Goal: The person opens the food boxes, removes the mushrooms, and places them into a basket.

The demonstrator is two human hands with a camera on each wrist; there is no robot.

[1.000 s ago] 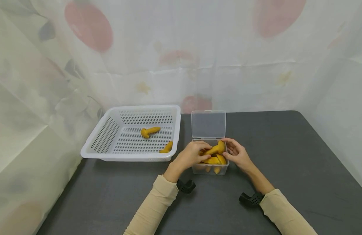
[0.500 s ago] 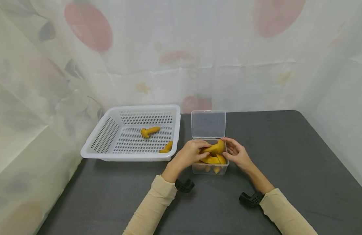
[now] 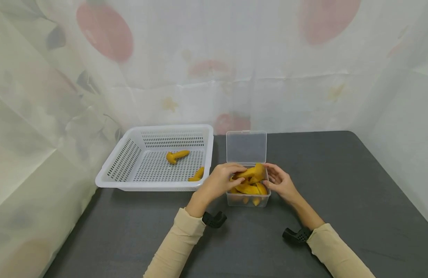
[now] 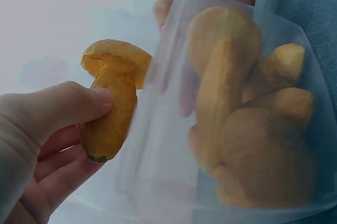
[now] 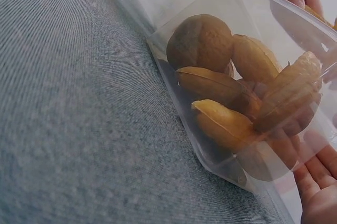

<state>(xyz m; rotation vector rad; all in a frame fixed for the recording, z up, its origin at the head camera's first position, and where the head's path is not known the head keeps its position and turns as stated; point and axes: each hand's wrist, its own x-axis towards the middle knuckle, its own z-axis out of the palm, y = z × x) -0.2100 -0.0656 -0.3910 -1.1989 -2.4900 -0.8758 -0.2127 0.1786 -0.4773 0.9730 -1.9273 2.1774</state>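
Observation:
A clear plastic box (image 3: 249, 200) holding several yellow-brown mushrooms (image 4: 268, 155) stands on the dark table, its hinged lid (image 3: 246, 147) raised at the back. Over the box opening, my left hand (image 3: 222, 179) pinches one mushroom (image 4: 120, 121) between thumb and fingers. The cap of that mushroom points up and away from the palm in the left wrist view. At the box's right side, my right hand (image 3: 281, 183) grips the rim, with bent fingers by the back corner and the thumb nearer the front.
Left of the box sits a white perforated basket (image 3: 130, 184) with two mushrooms in it, one lying mid-floor (image 3: 178, 155) and one by the right wall (image 3: 197, 174). A printed curtain (image 3: 186, 58) hangs behind the table (image 3: 339, 185).
My left hand has drawn slightly left and up, lifting the pinched mushroom a little within the box opening. The right hand, box and basket stay where they were.

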